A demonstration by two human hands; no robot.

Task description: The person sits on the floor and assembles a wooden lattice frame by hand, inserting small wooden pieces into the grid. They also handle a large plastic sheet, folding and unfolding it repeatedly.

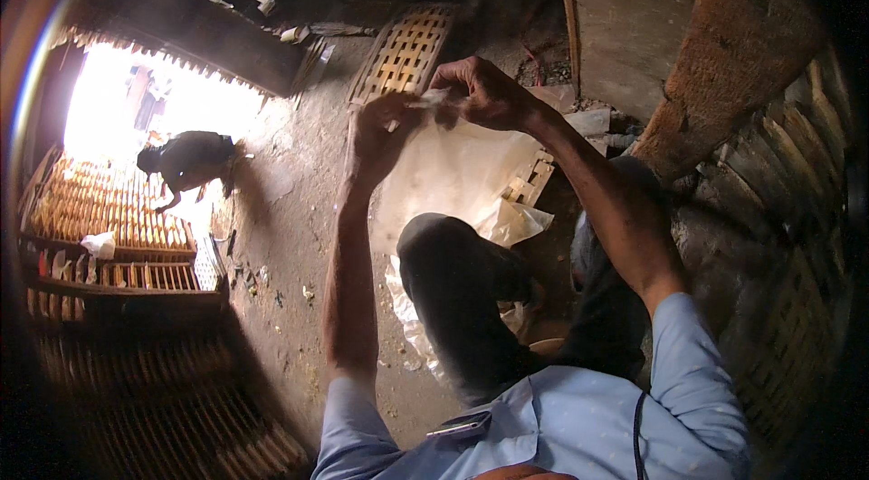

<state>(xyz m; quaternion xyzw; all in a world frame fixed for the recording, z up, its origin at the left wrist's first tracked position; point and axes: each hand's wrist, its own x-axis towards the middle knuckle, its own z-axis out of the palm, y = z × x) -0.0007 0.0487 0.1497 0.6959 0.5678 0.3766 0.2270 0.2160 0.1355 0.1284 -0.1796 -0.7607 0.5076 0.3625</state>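
Observation:
Both arms reach forward, and my hands meet in front of me over a pale plastic-like sheet (434, 168). My left hand (385, 131) is closed, its fingers bent in toward the right one. With fingertips pinched together, my right hand (484, 98) touches the same spot. A small, pale, thin piece (437, 97) shows between the fingers of both hands. Its kind is too small and blurred to make out, and I cannot tell whether it joins the sheet below. My bent knee (444, 240) stands at the sheet's near edge.
Beyond my hands lies a woven strip panel (403, 50); another woven piece (529, 179) shows by the sheet. At left, a dark figure (195, 158) crouches near the bright doorway, beside a slatted bench (113, 204). A thick wooden post (724, 54) slants at right.

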